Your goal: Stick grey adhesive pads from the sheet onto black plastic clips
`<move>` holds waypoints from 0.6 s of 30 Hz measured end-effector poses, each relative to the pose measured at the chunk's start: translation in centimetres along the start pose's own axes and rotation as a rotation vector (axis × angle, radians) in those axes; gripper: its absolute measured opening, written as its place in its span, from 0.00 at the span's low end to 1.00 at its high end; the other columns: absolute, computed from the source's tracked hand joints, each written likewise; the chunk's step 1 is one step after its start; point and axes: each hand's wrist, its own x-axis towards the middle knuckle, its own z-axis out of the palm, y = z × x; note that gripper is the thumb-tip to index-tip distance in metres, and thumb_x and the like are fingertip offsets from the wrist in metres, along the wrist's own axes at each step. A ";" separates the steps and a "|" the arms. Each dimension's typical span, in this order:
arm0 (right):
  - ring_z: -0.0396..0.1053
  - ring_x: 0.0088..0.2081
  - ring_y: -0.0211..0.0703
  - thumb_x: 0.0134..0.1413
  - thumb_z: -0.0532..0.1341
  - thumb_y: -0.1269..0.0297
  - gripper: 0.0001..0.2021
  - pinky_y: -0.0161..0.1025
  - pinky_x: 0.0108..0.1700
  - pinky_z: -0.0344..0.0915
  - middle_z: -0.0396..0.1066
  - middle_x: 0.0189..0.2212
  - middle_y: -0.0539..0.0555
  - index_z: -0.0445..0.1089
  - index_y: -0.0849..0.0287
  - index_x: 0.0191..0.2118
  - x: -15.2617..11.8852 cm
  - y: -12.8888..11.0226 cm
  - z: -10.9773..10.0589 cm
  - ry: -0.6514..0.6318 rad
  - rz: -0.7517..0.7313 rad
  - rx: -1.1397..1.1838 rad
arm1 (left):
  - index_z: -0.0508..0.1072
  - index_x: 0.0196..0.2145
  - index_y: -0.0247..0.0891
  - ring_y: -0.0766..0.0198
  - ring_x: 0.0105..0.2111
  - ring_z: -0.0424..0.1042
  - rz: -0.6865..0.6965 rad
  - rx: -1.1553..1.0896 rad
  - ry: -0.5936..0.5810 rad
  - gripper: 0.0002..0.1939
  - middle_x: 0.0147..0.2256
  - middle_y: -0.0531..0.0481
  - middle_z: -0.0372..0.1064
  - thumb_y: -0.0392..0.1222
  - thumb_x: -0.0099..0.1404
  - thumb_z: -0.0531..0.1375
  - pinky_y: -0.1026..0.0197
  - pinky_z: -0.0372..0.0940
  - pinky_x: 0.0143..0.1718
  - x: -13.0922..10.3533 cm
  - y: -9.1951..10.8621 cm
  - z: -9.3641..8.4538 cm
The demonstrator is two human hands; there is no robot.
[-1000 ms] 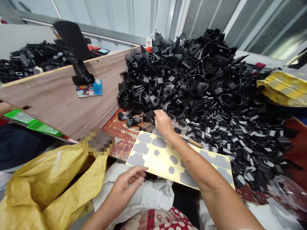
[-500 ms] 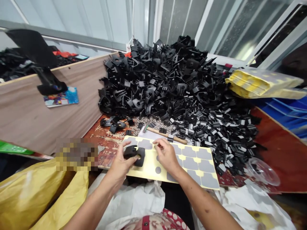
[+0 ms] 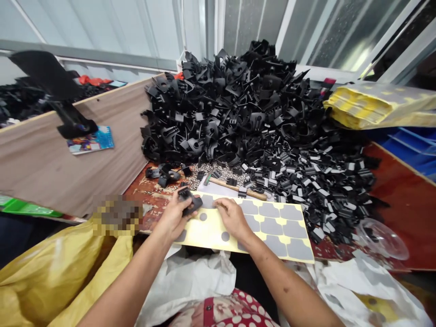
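Observation:
My left hand [image 3: 175, 217] is wrapped round a black plastic clip part [image 3: 190, 203], held tilted just above the left end of a yellow backing sheet [image 3: 207, 234]. Grey die-cut stickers [image 3: 298, 230] sit in rows on that sheet, mostly towards its right side, with bare yellow patches at the left. The fingers of my right hand [image 3: 230, 215] are pinched together at the right edge of one grey sticker [image 3: 206, 201] near the sheet's top. Whether that edge is lifted between the fingertips is too small to make out.
A large heap of black plastic parts [image 3: 231, 113] rises behind the sheet. Beyond its top edge lies a wooden-handled hammer [image 3: 226, 185]. A clear plastic bowl [image 3: 383, 238] stands right, a yellow sheet stack [image 3: 368, 106] back right, and a brown board [image 3: 85, 168] left.
My left hand has raised and turned the black clip part, moving it off the sheet's grey circle. My right fingertips have shifted slightly left to the sticker's edge.

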 end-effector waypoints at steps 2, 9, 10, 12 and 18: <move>0.72 0.49 0.48 0.66 0.55 0.67 0.12 0.45 0.56 0.65 0.78 0.44 0.54 0.78 0.55 0.42 0.2 -0.1 -1.1 -0.103 0.071 0.124 | 0.69 0.44 0.40 0.60 0.29 0.76 -0.067 -0.059 -0.009 0.18 0.40 0.42 0.77 0.27 0.57 0.65 0.68 0.65 0.21 0.8 -0.2 -0.1; 0.73 0.46 0.48 0.66 0.57 0.52 0.17 0.44 0.53 0.67 0.79 0.39 0.57 0.77 0.60 0.40 0.7 -0.6 -5.6 -0.716 -0.006 0.489 | 0.69 0.47 0.43 0.65 0.30 0.74 -0.065 -0.222 -0.017 0.20 0.40 0.44 0.77 0.24 0.61 0.61 0.71 0.59 0.23 1.1 -0.7 -1.2; 0.73 0.45 0.48 0.61 0.62 0.54 0.14 0.45 0.51 0.67 0.78 0.39 0.56 0.76 0.60 0.41 0.6 -0.5 -5.7 -0.671 0.001 0.533 | 0.69 0.47 0.44 0.65 0.30 0.74 -0.058 -0.227 -0.009 0.21 0.39 0.46 0.76 0.24 0.60 0.62 0.71 0.60 0.23 0.9 -0.6 -1.2; 0.73 0.43 0.47 0.53 0.67 0.61 0.11 0.43 0.48 0.68 0.77 0.38 0.54 0.72 0.57 0.41 0.3 -0.6 -5.4 -0.459 0.006 0.570 | 0.71 0.49 0.46 0.66 0.31 0.73 -0.039 -0.221 -0.002 0.24 0.39 0.51 0.74 0.25 0.58 0.65 0.68 0.65 0.27 0.1 -0.3 -0.9; 0.71 0.38 0.41 0.52 0.63 0.71 0.10 0.40 0.46 0.67 0.71 0.33 0.48 0.68 0.53 0.40 -1.3 -3.1 -3.3 0.040 -0.032 0.415 | 0.71 0.55 0.48 0.63 0.35 0.72 -0.102 -0.179 -0.275 0.23 0.45 0.50 0.73 0.41 0.62 0.67 0.58 0.71 0.37 -4.3 0.1 1.2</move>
